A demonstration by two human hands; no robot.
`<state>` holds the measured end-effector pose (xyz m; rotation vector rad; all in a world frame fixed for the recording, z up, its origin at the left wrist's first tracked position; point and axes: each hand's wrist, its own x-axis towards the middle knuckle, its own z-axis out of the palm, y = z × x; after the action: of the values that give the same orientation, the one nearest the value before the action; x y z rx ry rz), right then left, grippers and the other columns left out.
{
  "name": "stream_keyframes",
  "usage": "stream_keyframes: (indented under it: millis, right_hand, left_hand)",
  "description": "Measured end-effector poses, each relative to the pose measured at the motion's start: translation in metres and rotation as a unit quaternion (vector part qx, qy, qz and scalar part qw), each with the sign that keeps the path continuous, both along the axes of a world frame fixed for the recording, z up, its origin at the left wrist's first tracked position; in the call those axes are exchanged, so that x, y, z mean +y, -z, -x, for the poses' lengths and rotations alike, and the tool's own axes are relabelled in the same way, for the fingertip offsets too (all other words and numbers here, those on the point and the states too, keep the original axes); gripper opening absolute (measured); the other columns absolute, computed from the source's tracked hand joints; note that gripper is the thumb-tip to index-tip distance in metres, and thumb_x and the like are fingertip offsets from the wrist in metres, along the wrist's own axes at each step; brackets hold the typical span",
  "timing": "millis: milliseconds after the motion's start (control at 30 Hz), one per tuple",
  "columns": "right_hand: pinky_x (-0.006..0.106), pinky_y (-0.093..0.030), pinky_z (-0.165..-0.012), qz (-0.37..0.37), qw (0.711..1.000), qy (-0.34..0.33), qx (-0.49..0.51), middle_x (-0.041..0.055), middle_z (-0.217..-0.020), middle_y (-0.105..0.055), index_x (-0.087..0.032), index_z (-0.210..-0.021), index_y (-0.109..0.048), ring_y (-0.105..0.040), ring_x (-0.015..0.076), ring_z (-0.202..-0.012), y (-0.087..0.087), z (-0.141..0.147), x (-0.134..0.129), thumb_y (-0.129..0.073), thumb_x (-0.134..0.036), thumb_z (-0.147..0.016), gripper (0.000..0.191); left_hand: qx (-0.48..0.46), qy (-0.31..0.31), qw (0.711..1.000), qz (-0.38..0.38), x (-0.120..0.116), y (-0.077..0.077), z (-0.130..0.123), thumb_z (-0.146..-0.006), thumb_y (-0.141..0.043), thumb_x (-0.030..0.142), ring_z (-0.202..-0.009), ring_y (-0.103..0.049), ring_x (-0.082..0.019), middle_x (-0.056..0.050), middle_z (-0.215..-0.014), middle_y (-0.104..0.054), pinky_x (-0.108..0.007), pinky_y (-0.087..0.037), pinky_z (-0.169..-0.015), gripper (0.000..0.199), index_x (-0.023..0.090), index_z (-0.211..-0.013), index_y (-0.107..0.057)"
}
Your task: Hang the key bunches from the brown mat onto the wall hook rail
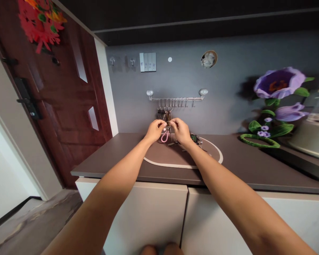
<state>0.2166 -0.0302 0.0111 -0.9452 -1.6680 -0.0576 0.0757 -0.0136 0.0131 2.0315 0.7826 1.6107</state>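
My left hand [155, 130] and my right hand [180, 130] meet over an oval mat, both pinching a key ring with keys [169, 128] between them. A pink looped strap [164, 136] dangles below the fingers. Just behind, several keys [161, 113] hang from the left hooks of a clear rail [176, 99] on the wall. More keys and a dark item with a green mark [193, 138] lie on the brown mat [164, 157], partly hidden by my right hand and forearm.
The mat lies on a dark countertop [101, 156] above white cabinet doors [148, 205]. Purple fabric flowers [278, 85] and a pale lamp-like object [312, 134] stand at the right. A dark shelf [201, 21] overhangs the counter. A red-brown door [63, 106] is at the left.
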Motion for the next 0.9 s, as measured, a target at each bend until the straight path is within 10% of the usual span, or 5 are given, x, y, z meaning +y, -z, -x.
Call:
stream_keyframes:
  millis: [467,900]
  right_hand:
    - [0.026,-0.041,-0.068,0.085,0.980,-0.102,0.145,0.0015,-0.074,-0.058,-0.016,-0.077,-0.055,-0.051,0.0116,-0.067,0.018,0.006,0.012,-0.050,-0.044,-0.073,0.029]
    - [0.027,-0.042,-0.068,0.112,0.965,-0.121,0.203,-0.0001,-0.072,-0.054,-0.017,-0.075,-0.050,-0.050,0.0109,-0.067,0.010,-0.003,0.010,-0.051,-0.043,-0.070,0.026]
  left_hand:
    - [-0.150,0.060,0.978,0.134,0.000,0.007,-0.008,-0.069,-0.057,0.024,-0.057,-0.047,-0.009,0.002,-0.061,-0.055,-0.022,-0.037,-0.063,0.010,0.014,-0.068,-0.057]
    - [-0.115,0.014,0.991,0.059,0.001,0.008,-0.007,-0.070,-0.058,0.023,-0.070,-0.053,-0.014,-0.004,-0.074,-0.062,-0.026,-0.038,-0.073,0.010,0.015,-0.075,-0.063]
